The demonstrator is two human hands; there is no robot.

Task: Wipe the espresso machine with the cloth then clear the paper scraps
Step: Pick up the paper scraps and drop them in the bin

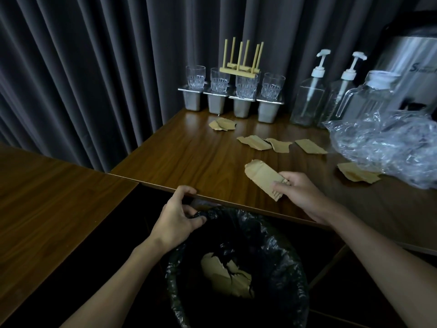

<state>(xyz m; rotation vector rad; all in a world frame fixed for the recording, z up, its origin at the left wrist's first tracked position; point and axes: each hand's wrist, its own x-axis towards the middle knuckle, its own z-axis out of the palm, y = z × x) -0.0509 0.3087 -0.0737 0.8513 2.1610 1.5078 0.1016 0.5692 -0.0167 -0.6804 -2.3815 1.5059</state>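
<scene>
Right grip [300, 192] pinching torn brown paper scrap [262, 177] by near end, thumb and fingers curled on it. Scrap low at desk [189, 157] near front edge, can't tell if lifted. Left grip [176, 214] clutching rim of black bin liner [248, 221], fingers curled, just below desk edge. Binned scraps [224, 273] at bottom of liner. Loose scraps [255, 142] on desk farther back, one partly under clear plastic wrap [387, 143].

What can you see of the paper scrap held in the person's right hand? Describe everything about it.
The paper scrap is a long tan piece, like thin cardboard, with torn, ragged ends. It lies slantwise over the wooden table near its front edge. The right hand pinches its near end; whether the far end touches the table is unclear.
</scene>
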